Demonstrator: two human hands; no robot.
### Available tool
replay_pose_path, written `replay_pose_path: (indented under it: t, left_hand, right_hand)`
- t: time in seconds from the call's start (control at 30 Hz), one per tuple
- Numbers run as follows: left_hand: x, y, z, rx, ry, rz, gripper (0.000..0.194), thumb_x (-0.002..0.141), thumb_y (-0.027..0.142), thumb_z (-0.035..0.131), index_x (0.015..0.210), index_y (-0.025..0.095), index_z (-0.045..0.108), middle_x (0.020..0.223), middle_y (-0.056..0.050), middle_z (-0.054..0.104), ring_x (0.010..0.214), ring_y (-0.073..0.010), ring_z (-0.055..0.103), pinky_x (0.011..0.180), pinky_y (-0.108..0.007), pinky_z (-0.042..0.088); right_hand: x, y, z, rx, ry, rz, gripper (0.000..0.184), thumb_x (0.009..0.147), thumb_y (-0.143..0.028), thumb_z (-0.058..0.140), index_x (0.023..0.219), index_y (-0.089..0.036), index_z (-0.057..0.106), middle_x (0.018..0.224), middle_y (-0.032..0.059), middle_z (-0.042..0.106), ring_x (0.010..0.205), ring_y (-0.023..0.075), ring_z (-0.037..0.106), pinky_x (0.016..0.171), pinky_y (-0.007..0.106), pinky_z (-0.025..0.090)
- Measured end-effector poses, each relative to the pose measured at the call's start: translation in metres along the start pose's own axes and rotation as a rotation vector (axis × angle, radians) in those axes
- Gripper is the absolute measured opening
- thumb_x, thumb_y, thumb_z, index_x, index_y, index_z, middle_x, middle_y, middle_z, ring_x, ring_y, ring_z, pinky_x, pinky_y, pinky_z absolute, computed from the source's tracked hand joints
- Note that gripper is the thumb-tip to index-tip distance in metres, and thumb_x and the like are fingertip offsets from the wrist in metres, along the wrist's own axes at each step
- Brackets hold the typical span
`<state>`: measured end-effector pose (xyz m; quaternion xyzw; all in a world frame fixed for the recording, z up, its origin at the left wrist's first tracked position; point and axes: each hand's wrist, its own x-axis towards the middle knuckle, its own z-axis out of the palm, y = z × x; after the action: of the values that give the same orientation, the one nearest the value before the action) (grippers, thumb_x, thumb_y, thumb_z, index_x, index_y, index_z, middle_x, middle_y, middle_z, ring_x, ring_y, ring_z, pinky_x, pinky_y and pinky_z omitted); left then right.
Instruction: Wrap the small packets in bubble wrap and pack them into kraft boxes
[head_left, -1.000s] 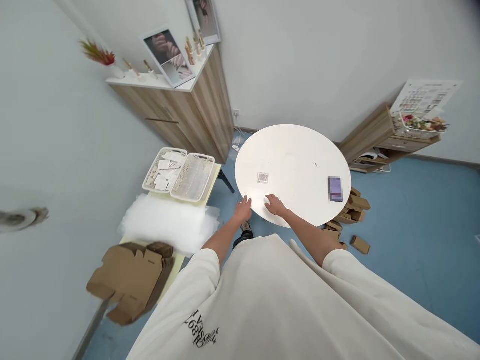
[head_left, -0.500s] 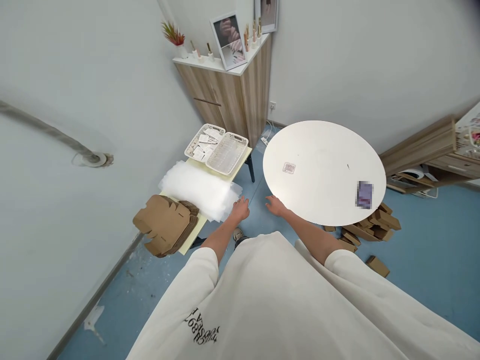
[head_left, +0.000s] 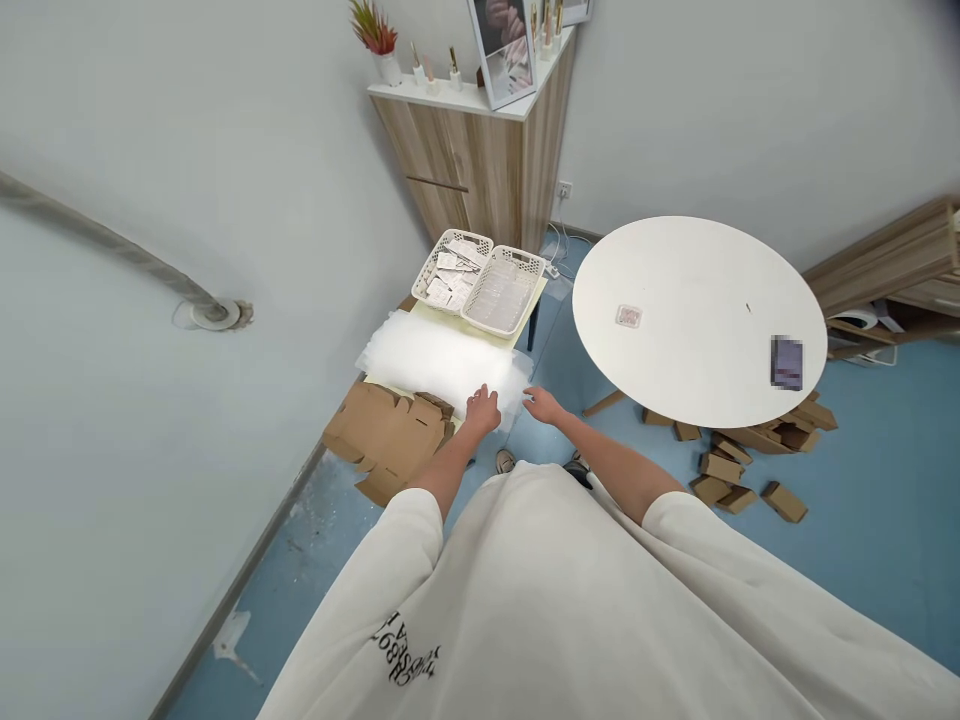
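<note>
My left hand (head_left: 484,409) is over the near edge of a stack of white translucent sheets (head_left: 442,352), fingers apart and nothing held; whether it touches them I cannot tell. Just off the right end of that stack hangs my right hand (head_left: 541,406), its fingers apart and bare. Left of my left forearm lies a stack of flat brown cardboard box blanks (head_left: 390,437). Behind the sheets, a white basket with paper cards (head_left: 455,275) stands beside a white basket with clear plastic pieces (head_left: 504,292).
To the right is a round white table (head_left: 690,370) bearing a small clear case (head_left: 628,316) and a purple pixelated item (head_left: 787,363). Small brown boxes (head_left: 724,468) lie on the floor near it. A wooden cabinet (head_left: 469,160) stands at the back.
My view has turned left, from the round table toward the side table. Both hands are now by the white sheets; earlier they were at the round table's edge. Nothing was picked up.
</note>
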<state>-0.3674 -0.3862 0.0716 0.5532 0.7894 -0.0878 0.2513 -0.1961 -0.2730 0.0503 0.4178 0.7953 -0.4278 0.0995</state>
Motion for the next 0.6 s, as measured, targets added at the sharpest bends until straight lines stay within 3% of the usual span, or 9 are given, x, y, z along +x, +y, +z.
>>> replay_pose_path:
  t: [0.23,0.47,0.6]
  left_hand:
    - [0.001,-0.032,-0.004,-0.018,-0.026,0.071,0.044,0.091,0.02,0.047,0.135,0.013,0.049,0.164,-0.02,0.027,0.149,-0.0313,0.032,0.115,-0.045,0.034]
    - [0.001,-0.043,0.002,-0.019,-0.076,0.118,0.04,0.092,0.021,0.049,0.131,0.016,0.054,0.165,-0.017,0.028,0.15,-0.0306,0.032,0.116,-0.046,0.035]
    - [-0.001,-0.047,0.003,-0.018,-0.085,0.143,0.039,0.093,0.021,0.048,0.13,0.015,0.054,0.166,-0.018,0.025,0.151,-0.0306,0.031,0.115,-0.046,0.036]
  right_hand:
    - [0.02,-0.039,0.037,0.155,0.065,0.099,0.049,0.096,-0.029,0.052,0.144,-0.019,0.057,0.15,0.0109,0.054,0.127,0.0242,0.06,0.108,0.033,0.046]
    - [0.043,-0.066,0.048,0.143,0.132,0.106,0.048,0.093,-0.029,0.053,0.14,-0.019,0.058,0.15,0.0111,0.052,0.14,0.0245,0.046,0.117,0.037,0.037]
    - [0.046,-0.071,0.052,0.175,0.198,0.099,0.047,0.091,-0.025,0.05,0.137,-0.019,0.06,0.146,0.0101,0.054,0.138,0.0233,0.047,0.116,0.035,0.036]
